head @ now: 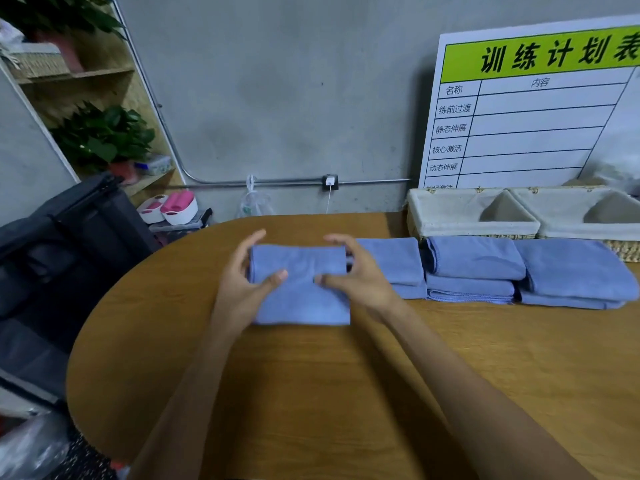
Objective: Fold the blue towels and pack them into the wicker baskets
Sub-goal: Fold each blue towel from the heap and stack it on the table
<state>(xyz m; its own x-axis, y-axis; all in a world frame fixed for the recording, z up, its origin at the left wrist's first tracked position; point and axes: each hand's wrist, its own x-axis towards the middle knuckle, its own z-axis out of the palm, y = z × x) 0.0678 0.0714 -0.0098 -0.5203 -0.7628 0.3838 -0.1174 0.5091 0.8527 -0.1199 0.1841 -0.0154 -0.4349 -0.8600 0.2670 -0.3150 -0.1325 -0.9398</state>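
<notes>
A folded blue towel [301, 292] lies on the wooden table [311, 393] in front of me. My left hand [242, 285] grips its left edge, thumb on top and fingers curled over the far corner. My right hand [356, 275] grips its right edge the same way. To the right lie three stacks of folded blue towels [398, 261], [474, 268], [571, 275]. Behind them stand two cloth-lined wicker baskets [450, 220], [588, 230], both holding nothing.
A white board with a green header [536, 109] leans on the grey wall behind the baskets. A dark bag [69, 244] stands left of the table's rounded edge. Shelves with plants [100, 136] and pink-and-white items [173, 206] are at the far left.
</notes>
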